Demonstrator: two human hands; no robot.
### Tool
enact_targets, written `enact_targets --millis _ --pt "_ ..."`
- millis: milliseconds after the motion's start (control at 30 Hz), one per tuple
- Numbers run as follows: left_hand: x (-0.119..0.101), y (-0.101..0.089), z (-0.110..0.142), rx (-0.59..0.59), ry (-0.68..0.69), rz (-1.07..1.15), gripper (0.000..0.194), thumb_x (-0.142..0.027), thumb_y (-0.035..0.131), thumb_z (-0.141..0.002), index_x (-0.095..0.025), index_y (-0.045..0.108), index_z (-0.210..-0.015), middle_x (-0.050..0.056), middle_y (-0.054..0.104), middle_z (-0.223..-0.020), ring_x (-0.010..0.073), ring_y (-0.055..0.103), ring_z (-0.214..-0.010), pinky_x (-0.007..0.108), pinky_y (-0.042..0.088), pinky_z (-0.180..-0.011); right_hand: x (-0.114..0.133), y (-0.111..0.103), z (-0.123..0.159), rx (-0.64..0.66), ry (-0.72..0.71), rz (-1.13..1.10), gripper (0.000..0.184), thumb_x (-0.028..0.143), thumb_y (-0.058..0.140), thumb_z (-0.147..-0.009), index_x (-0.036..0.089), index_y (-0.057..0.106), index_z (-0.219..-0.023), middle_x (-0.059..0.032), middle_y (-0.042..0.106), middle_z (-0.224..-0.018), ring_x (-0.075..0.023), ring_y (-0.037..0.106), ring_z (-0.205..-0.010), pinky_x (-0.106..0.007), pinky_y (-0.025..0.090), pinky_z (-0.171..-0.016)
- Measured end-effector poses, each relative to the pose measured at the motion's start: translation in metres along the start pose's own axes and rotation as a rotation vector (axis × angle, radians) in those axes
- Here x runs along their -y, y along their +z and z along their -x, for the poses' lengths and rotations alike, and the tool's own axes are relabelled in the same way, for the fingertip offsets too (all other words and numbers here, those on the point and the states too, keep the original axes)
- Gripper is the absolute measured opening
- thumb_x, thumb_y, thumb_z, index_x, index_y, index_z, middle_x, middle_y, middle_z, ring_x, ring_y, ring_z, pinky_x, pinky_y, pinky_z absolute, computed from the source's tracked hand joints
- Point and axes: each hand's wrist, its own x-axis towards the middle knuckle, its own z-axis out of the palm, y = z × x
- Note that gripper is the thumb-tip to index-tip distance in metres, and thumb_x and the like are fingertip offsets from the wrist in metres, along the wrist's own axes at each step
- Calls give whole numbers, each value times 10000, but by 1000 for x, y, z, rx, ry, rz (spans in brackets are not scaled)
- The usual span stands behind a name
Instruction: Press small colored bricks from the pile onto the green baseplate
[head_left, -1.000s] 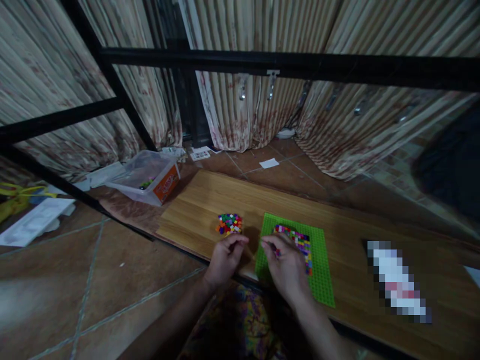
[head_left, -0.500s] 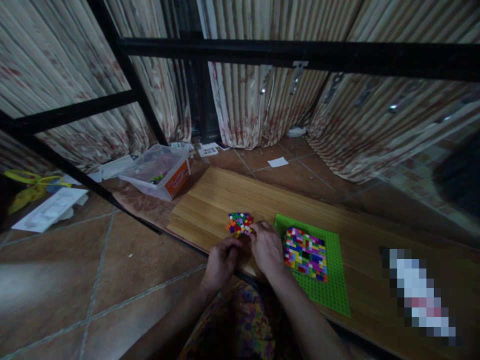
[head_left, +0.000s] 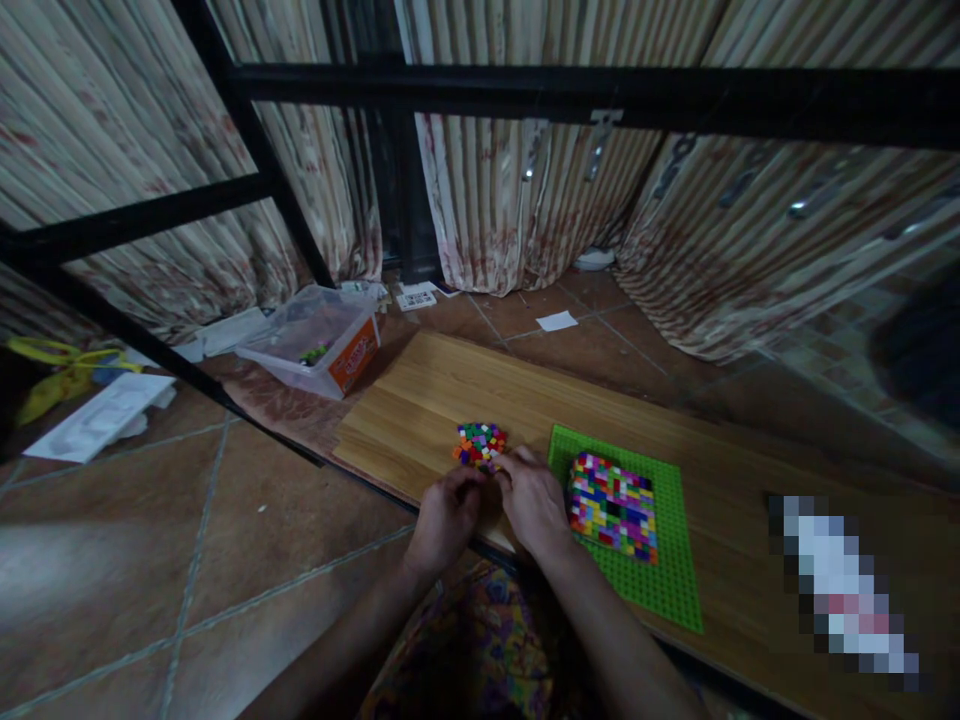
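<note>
A small heap of loose, many-coloured toy bricks point(head_left: 480, 440) lies on the wooden board, just beyond my hands. My left hand point(head_left: 448, 510) is at the near side of the heap, its fingers bent and pressed together. Close by on the right, my right hand point(head_left: 531, 500) has its thumb and fingers pinched at the heap's near edge. Whatever the fingertips grip is too small to make out. Right of my right hand, a green baseplate point(head_left: 675, 530) carries a block of tightly packed bricks point(head_left: 613, 508) in mixed colours.
The wooden board point(head_left: 427, 380) rests on the tiled floor. A clear plastic box point(head_left: 300, 340) with an orange label stands behind its left end. White moulded packaging point(head_left: 101, 418) lies far left. A black metal frame point(head_left: 450, 85) crosses above, with curtains behind.
My two hands have come closer together at the near edge of the heap. My right hand has drawn slightly back toward me. The baseplate stays in place.
</note>
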Motion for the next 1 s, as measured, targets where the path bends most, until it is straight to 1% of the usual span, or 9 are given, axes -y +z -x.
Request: enact_targets --millis 100,233,300,433,600,700,767,867,1000 --pt "1 0 -1 -12 -7 13 200 -155 502 -776 -199 685 -845 -12 661 -737 139 589 -678 213 448 -654 1 1 0 11 23 14 178 142 508 -852 226 665 -852 -55 623 -875 -204 570 -855 -296 429 -763" --pt "-4 0 -2 -17 4 128 169 -276 572 -806 -200 689 -900 23 702 -901 172 629 -839 244 473 -771 7 -11 8 -14 38 -80 180 162 484 -880 222 632 -797 -41 613 -831 -199 577 -829 -302 435 -762" --pt "-12 0 -2 48 -37 240 197 -338 606 -800 -181 691 -884 34 700 -878 172 626 -810 245 479 -736 12 -20 15 -23 37 -175 174 161 478 -888 224 621 -812 -29 618 -838 -187 585 -831 -293 437 -768" --pt "-27 0 4 209 -227 472 262 -396 663 -766 -136 670 -745 -5 609 -618 90 512 -547 191 409 -528 18 -36 30 -33 27 -270 182 160 462 -901 224 607 -811 -18 622 -817 -172 584 -807 -274 436 -746" --pt "-38 3 11 357 -405 648 273 -381 741 -692 -122 658 -708 -6 597 -604 63 492 -496 173 371 -465 13 -52 52 -45 27 -337 208 189 449 -915 225 612 -791 -19 639 -816 -163 591 -788 -273 444 -738" --pt "-46 10 12 404 -464 682 278 -376 763 -664 -123 667 -727 -3 604 -611 62 510 -495 172 373 -461 3 -63 63 -77 64 -421 191 241 461 -917 235 636 -841 -15 662 -843 -155 612 -794 -265 463 -726" --pt "-53 15 10 390 -473 687 287 -375 771 -648 -123 670 -742 0 612 -625 64 519 -505 175 381 -470 -9 -70 68 -156 142 -465 180 291 485 -908 244 656 -939 -19 682 -883 -158 631 -808 -271 483 -734" --pt "-59 23 5 341 -453 660 285 -374 766 -646 -120 655 -717 3 614 -630 69 519 -523 181 393 -486 -33 -78 72 -293 243 -482 267 342 500 -892 252 654 -1090 -41 697 -1001 -178 652 -891 -307 500 -796" --pt "-55 31 -2 322 -403 611 280 -373 749 -655 -121 640 -707 2 609 -624 80 516 -536 190 394 -495 -61 -86 69 -354 284 -438 251 367 508 -877 243 698 -984 -49 705 -1023 -199 655 -935 -328 498 -828"
